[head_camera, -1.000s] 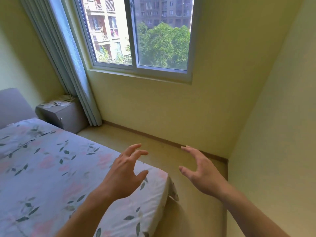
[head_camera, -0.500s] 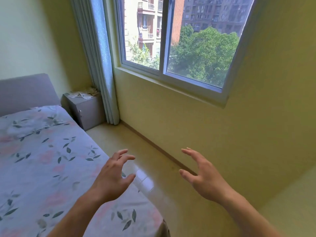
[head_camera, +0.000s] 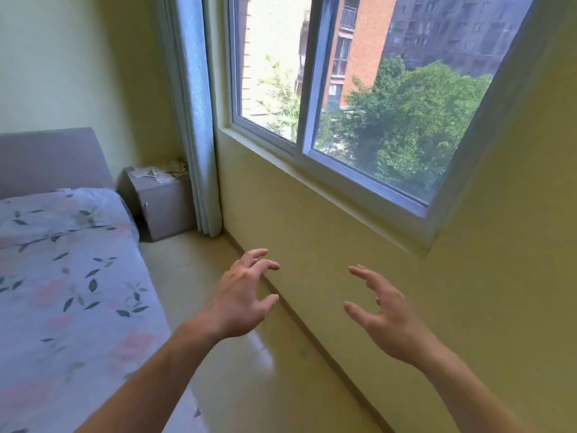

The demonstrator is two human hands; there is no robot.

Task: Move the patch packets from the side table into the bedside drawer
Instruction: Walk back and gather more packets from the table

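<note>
My left hand [head_camera: 237,295] and right hand [head_camera: 379,314] hang in front of me, palms facing each other, fingers spread and loosely bent, holding nothing. Below them runs the shiny floor [head_camera: 249,370] between the bed [head_camera: 68,292] with its floral sheet and the yellow wall [head_camera: 359,251] under the window [head_camera: 359,98]. Well ahead, in the corner by the curtain [head_camera: 195,120], stands the grey side table [head_camera: 162,204], its drawer front shut; the patch packets [head_camera: 153,174] lie scattered on its top.
</note>
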